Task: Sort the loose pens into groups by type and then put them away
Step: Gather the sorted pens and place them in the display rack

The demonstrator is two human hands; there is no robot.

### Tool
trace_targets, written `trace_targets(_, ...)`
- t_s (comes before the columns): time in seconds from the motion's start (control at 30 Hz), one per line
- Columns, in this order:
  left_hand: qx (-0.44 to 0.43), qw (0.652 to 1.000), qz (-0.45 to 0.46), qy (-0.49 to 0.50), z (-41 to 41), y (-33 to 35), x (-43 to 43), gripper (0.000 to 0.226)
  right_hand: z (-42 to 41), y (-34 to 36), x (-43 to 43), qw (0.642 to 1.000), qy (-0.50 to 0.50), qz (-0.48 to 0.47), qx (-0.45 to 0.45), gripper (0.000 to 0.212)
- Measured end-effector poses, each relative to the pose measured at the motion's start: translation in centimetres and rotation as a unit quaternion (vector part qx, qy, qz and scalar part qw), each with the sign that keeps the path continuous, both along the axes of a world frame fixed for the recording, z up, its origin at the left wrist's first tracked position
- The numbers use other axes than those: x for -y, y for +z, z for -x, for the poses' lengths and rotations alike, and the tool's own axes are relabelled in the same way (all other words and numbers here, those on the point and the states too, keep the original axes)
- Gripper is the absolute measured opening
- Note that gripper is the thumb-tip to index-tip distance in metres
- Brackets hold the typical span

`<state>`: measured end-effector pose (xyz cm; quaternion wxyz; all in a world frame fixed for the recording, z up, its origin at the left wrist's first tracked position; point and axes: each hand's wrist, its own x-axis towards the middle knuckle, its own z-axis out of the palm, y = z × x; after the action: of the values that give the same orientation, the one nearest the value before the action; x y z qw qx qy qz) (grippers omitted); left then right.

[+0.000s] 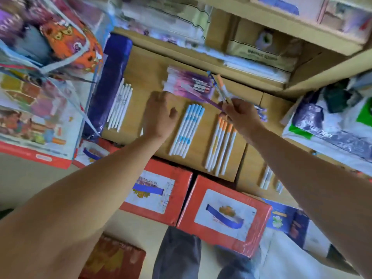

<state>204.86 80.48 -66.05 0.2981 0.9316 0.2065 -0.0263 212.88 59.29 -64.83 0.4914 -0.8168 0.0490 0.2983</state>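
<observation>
On the brown cardboard box top point(153, 63) lie sorted rows of pens: plain white pens point(120, 106) at the left, blue-capped white pens point(187, 129) in the middle, orange-capped white pens point(221, 146) to their right, and a pink and purple pile point(187, 85) at the back. My left hand point(159, 115) hovers over the near edge of the pink pile with relaxed fingers and holds nothing. My right hand point(240, 115) pinches a few loose pens point(219, 89), among them an orange-tipped, a blue-tipped and a purple one, fanned upward above the box.
Red boxes point(223, 216) stand on the floor in front. A dark blue package point(109, 81) lies left of the white pens. A few more pens point(266, 178) rest on a lower box at the right. Shelves with stationery rise behind, bags at the right.
</observation>
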Motion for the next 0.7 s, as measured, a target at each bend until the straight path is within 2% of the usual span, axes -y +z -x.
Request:
trace_targets(0.23, -0.005, 0.981, -0.100, -0.168, -1.9, -2.7, -3.5, 0.062, -3.6, -1.9, -4.7, 0.987, 0.106, 0.100, 0.070, 0.018)
trace_targets(0.33, -0.056, 0.968, -0.118, -0.213, -1.9, -3.7, -3.7, 0.072, -3.7, -2.5, -5.0, 0.982, 0.106, 0.129, 0.090, 0.013)
trace_targets(0.5, -0.019, 0.960, -0.149, -0.238, -1.7, -4.7, -4.3, 0.072, -3.0, -3.6, -5.3, 0.977, 0.054, 0.163, 0.126, 0.016)
trace_targets(0.7, 0.062, 0.966, -0.105, -0.227, -1.4, -6.3, -5.6, 0.062, -2.7, -5.2, -7.4, 0.967, 0.023, 0.181, 0.177, 0.021)
